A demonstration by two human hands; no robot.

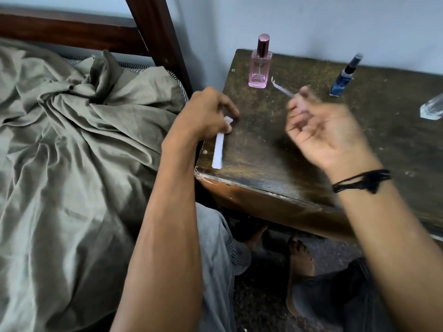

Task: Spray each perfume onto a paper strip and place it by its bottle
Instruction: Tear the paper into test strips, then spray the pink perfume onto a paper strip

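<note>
A pink perfume bottle [260, 64] with a rose-gold cap stands upright at the back left of the dark wooden table [263, 154]. To its right stands a small blue spray bottle [343, 76]. A clear glass bottle [432, 109] shows at the right edge. My right hand [321, 135], blurred by motion, pinches a thin paper strip [281, 88] whose tip points toward the pink bottle's base. My left hand [212, 115] holds the top of a stack of white paper strips [219, 149] lying near the table's left edge.
A bed with rumpled olive-grey sheets [72, 140] fills the left side, with a dark wooden bed frame [153, 27] behind. The table stands against a pale wall. My knees and bare feet [299, 257] are below the table's front edge.
</note>
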